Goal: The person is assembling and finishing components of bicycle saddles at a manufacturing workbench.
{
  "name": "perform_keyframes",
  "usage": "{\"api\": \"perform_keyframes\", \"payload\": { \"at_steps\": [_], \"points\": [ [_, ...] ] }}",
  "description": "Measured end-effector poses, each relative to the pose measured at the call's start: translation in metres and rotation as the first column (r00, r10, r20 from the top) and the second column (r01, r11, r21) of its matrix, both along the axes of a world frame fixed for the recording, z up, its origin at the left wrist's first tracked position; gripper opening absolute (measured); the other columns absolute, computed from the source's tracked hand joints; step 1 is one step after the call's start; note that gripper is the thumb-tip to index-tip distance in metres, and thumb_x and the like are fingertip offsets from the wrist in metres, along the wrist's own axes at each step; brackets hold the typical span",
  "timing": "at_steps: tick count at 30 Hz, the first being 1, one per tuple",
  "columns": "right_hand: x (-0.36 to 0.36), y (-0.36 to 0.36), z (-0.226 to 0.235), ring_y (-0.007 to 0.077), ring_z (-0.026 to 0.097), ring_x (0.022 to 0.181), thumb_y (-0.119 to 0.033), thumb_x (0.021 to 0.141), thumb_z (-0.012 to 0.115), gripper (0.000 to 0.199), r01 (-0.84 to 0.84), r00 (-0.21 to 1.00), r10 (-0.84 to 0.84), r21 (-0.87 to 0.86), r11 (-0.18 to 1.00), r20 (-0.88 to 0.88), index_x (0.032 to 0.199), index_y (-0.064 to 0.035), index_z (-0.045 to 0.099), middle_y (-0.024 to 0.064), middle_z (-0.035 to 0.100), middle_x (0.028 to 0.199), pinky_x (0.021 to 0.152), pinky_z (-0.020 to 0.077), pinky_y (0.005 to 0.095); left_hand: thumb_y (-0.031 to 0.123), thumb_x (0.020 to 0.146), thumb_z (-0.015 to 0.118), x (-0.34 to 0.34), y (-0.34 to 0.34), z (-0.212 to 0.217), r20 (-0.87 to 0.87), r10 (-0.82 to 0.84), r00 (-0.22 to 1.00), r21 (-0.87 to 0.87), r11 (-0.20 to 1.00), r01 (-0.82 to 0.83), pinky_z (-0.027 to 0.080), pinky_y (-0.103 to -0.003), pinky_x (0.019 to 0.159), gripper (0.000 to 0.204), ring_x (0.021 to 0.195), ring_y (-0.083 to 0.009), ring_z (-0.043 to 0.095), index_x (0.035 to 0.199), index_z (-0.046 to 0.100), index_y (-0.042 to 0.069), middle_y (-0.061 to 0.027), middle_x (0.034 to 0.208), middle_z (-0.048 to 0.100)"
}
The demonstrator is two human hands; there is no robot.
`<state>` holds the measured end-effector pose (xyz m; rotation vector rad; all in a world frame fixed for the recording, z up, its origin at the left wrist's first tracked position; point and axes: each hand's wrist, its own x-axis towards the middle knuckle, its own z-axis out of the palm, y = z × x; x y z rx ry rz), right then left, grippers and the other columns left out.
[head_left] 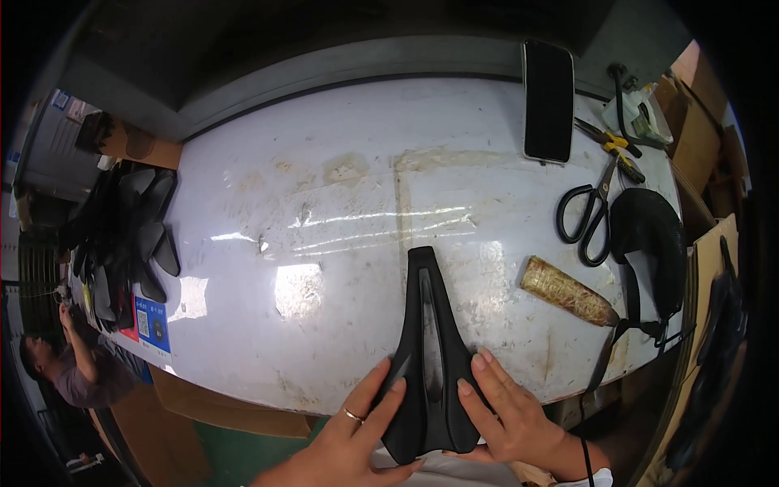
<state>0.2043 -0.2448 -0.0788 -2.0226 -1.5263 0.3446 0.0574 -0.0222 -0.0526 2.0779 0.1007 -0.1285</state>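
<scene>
A black bicycle saddle (411, 390) with a long slot down its middle lies between my hands, its narrow nose pointing away over the white table. My left hand (357, 422) grips the left side of the wide rear, fingers on top and thumb at the back edge; a ring shows on one finger. On the other side my right hand (507, 414) holds the right flank, fingertips resting on the upper surface. The saddle's underside is hidden.
Right of the saddle lie a tape-wrapped tool handle (566, 290), black scissors (591, 213), yellow-black pliers (613, 146), a phone (548, 101) and a black curved piece (653, 235). Black saddle-like parts (134, 227) pile at the left, beside a cardboard box (142, 146). Another person (81, 369) is beyond.
</scene>
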Motion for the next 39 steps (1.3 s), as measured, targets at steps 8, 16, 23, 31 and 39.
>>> {"api": "perform_keyframes", "payload": {
  "at_steps": [8, 16, 23, 31, 39],
  "points": [
    [0.000, -0.002, -0.003, 0.0516, 0.055, 0.130, -0.055, 0.092, 0.070, 0.079, 0.001, 1.000, -0.001, -0.003, 1.000, 0.013, 0.135, 0.0090, 0.055, 0.0387, 0.050, 0.140, 0.100, 0.0556, 0.0466, 0.044, 0.077, 0.088, -0.002, -0.008, -0.013, 0.079, -0.088, 0.993, 0.257, 0.964, 0.065, 0.046, -0.055, 0.108, 0.099, 0.140, -0.0584, 0.039, 0.146, 0.044, -0.011, -0.0434, 0.153, 0.028],
    [-0.003, 0.003, 0.003, 0.0511, 0.054, 0.131, -0.057, 0.091, 0.069, 0.079, -0.007, 0.999, 0.009, -0.053, 0.999, 0.032, 0.132, 0.0101, 0.056, 0.0385, 0.050, 0.139, 0.102, 0.0544, 0.0470, 0.058, 0.092, 0.067, -0.001, -0.002, -0.015, 0.079, -0.226, 0.971, 0.474, 0.865, 0.163, 0.051, -0.056, 0.103, 0.091, 0.133, -0.0615, 0.045, 0.145, 0.044, -0.013, -0.0477, 0.146, 0.036],
    [-0.006, 0.002, -0.002, 0.0519, 0.057, 0.127, -0.054, 0.083, 0.079, 0.082, 0.070, 0.997, -0.072, 0.044, 0.997, 0.027, 0.131, 0.0088, 0.058, 0.0377, 0.051, 0.138, 0.096, 0.0572, 0.0471, 0.055, 0.092, 0.067, 0.005, 0.000, -0.014, 0.123, -0.116, 0.986, 0.331, 0.941, 0.070, 0.053, -0.052, 0.101, 0.087, 0.133, -0.0542, 0.050, 0.148, 0.044, -0.008, -0.0408, 0.147, 0.042],
    [-0.020, -0.031, 0.014, 0.0492, 0.061, 0.123, -0.055, 0.074, 0.088, 0.084, -0.171, 0.978, 0.181, 0.102, 0.980, -0.099, 0.123, 0.0090, 0.062, 0.0338, 0.058, 0.133, 0.100, 0.0550, 0.0507, 0.017, 0.106, 0.057, -0.009, 0.024, -0.024, -0.490, 0.203, 0.848, -0.774, 0.346, -0.530, 0.056, -0.035, 0.094, 0.043, 0.110, -0.0229, 0.069, 0.143, 0.050, -0.004, -0.0177, 0.132, 0.065],
    [-0.027, -0.026, 0.037, 0.0494, 0.051, 0.134, -0.025, 0.072, 0.090, 0.078, -0.262, 0.934, 0.292, 0.162, 0.951, -0.204, 0.136, 0.0060, 0.056, 0.0294, 0.052, 0.141, 0.107, 0.0492, 0.0548, 0.016, 0.106, 0.059, -0.019, 0.008, -0.024, -0.340, 0.240, 0.909, -0.837, 0.365, -0.409, 0.055, -0.028, 0.084, 0.026, 0.098, -0.0172, 0.071, 0.120, 0.063, -0.004, -0.0107, 0.100, 0.073]
  ]
}}
